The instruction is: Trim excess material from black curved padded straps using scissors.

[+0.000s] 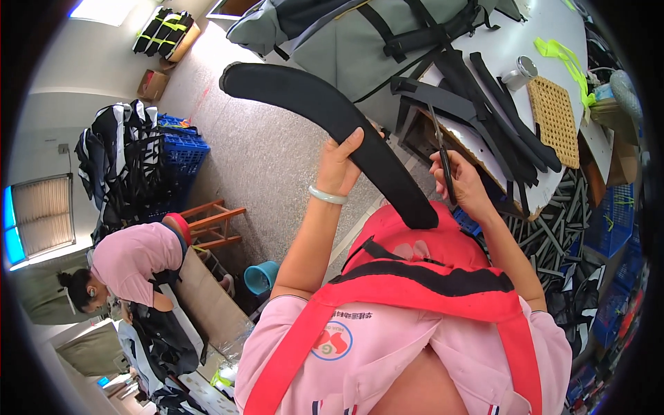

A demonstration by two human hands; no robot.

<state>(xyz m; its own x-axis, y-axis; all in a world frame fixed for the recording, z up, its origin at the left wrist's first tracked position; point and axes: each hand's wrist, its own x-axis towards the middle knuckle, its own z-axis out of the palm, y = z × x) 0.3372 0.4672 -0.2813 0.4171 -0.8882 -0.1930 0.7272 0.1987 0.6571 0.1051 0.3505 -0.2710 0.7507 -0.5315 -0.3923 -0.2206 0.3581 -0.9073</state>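
My left hand (339, 164) is closed around the middle of a long, curved, black padded strap (304, 99), thumb on top and the other fingers mostly hidden beneath. One end of the strap points away to the far left, while its other end rests near my red apron (422, 238). In my right hand (467, 190), to the right of the strap, is a pair of scissors (441, 142) with a dark handle and narrow blades pointing away from me. The scissors are apart from the strap. Several black padded straps (494, 114) lie on the white table (557, 31) beyond my right hand.
A large grey bag (339, 45) lies at the far side. On the table are a woven mat (553, 121) and a small metal-topped jar (520, 72). Many dark strips (553, 221) are piled at right. At left, a person (138, 266) bends over black material near a blue bucket (261, 278).
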